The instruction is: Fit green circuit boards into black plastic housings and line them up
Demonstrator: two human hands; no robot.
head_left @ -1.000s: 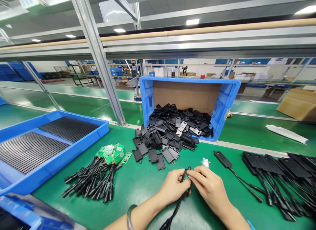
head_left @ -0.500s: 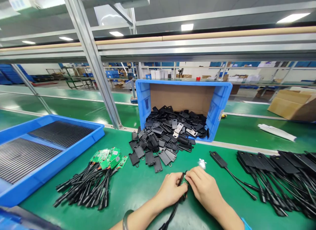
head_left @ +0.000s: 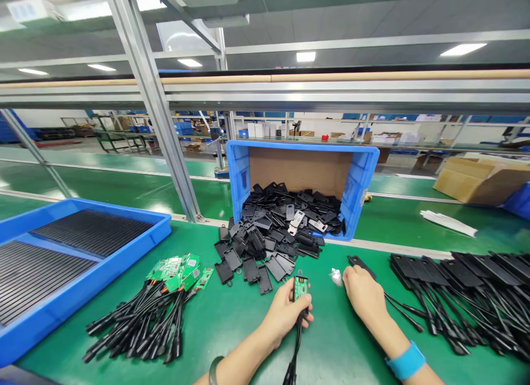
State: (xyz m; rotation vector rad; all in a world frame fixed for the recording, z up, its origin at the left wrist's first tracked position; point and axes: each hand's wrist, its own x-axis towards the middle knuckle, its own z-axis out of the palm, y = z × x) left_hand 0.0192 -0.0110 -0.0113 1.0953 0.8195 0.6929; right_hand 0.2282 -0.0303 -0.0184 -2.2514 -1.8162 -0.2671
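L hand [head_left: 285, 313] grips cabled green PCB [head_left: 300, 287] upright. R hand [head_left: 362, 288] rests on mat, fingers beside clear packet [head_left: 335, 276]. Blue bin [head_left: 359, 181] of black covers behind.

Two blue bins [head_left: 364, 170], two hands [head_left: 285, 313], perhaps three piles [head_left: 273, 236].

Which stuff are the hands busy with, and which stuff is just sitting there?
Busy with:
left hand holding a green circuit board on a black cable
right hand reaching beside a small clear bag

Just sitting:
blue crate spilling black covers
bundle of cabled boards
blue tray
finished black units
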